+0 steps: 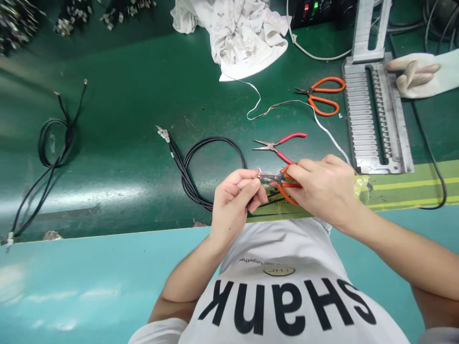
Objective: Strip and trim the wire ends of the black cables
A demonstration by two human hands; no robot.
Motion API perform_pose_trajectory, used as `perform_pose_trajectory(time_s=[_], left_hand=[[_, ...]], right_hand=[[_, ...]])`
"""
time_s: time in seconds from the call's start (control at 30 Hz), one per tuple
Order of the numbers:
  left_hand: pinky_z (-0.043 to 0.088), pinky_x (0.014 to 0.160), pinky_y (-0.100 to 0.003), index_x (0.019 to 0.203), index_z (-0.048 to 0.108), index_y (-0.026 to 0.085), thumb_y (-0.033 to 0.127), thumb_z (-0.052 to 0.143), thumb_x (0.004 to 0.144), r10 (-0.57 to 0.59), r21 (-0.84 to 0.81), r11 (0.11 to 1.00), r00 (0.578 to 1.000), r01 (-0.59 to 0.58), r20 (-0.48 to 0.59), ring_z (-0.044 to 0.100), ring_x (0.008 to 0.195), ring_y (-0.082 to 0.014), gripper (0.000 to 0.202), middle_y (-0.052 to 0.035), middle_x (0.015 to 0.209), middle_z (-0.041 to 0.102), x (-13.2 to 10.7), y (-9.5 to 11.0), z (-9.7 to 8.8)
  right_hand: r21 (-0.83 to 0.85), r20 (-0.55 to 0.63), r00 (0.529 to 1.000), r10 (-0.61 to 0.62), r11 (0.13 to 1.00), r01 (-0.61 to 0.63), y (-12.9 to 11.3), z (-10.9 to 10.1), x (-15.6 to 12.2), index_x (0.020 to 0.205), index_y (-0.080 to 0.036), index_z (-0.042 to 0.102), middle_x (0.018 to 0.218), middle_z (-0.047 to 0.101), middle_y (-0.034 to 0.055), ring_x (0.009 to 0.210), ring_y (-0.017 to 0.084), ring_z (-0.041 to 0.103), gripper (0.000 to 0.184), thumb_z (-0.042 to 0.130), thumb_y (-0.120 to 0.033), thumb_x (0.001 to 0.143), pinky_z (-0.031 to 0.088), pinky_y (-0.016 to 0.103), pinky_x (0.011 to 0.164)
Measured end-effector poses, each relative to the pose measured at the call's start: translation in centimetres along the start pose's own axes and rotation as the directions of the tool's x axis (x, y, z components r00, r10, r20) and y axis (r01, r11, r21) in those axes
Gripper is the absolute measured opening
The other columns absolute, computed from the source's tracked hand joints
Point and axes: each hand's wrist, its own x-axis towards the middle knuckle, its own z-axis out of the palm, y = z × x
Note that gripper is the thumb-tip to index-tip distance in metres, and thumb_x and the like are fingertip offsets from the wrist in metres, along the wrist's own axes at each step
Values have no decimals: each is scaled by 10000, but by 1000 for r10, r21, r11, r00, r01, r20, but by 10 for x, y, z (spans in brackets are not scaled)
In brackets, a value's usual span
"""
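Observation:
My right hand [322,186] is closed around a pair of orange-handled scissors [287,184], with the blades pointing left. At the blade tips, my left hand [233,200] pinches a small cable end [260,173] between thumb and fingers; fine detail there is too small to make out. A coiled black cable [186,179] lies on the table beside my left hand, and its metal-tipped connectors [163,134] point to the upper left. Just beyond my hands rest red-handled long-nose pliers [276,145], jaws slightly apart.
A second pair of orange-handled scissors [324,95] lies near a slotted metal fixture [362,119]. A white glove [423,74] is right of it. White cloth [247,38] sits at the back. Another black cable [53,153] lies left, with cable bundles [73,16] behind.

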Motion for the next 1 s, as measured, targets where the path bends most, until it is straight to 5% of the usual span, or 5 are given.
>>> perform_pose_trajectory(time_s=[0.43,0.5,0.57,0.7,1.0], left_hand=[[278,438,-190,980,635,146,298,693,881,-9,36,999,1000,9,-22,428,459,-65,191,-19,614,659,3,-4,1],[275,448,-194,1001,652,140,290,689,885,-8,32,999,1000,9,-14,414,459,-60,193,-18,614,653,3,-2,0],[281,463,-200,1018,671,139,288,686,890,-4,35,999,1000,4,-8,407,465,-57,197,-18,619,648,2,0,0],[293,473,-213,1011,707,159,302,713,872,24,52,998,999,-23,-25,487,535,-88,200,-42,696,673,2,1,0],[304,500,-213,938,738,133,335,701,899,-2,112,994,998,-5,62,458,553,-83,209,-32,651,637,5,-3,-3]], right_hand=[[222,91,992,91,969,-109,5,1,1,709,-195,652,664,665,22,553,149,478,251,590,-319,918,233,351,609],[507,159,969,189,827,-244,8,2,2,628,-198,574,595,588,-10,542,129,434,357,665,-428,886,245,327,577],[758,302,915,267,515,-400,9,2,3,601,-203,514,545,505,-36,522,114,403,430,731,-491,835,258,298,529],[854,500,816,291,-13,-519,6,1,9,665,-204,579,580,554,-37,509,106,438,406,831,-515,731,332,266,485],[876,464,797,386,-67,-477,1,2,6,783,-191,725,673,666,-3,576,111,527,276,864,-420,719,433,249,530]])
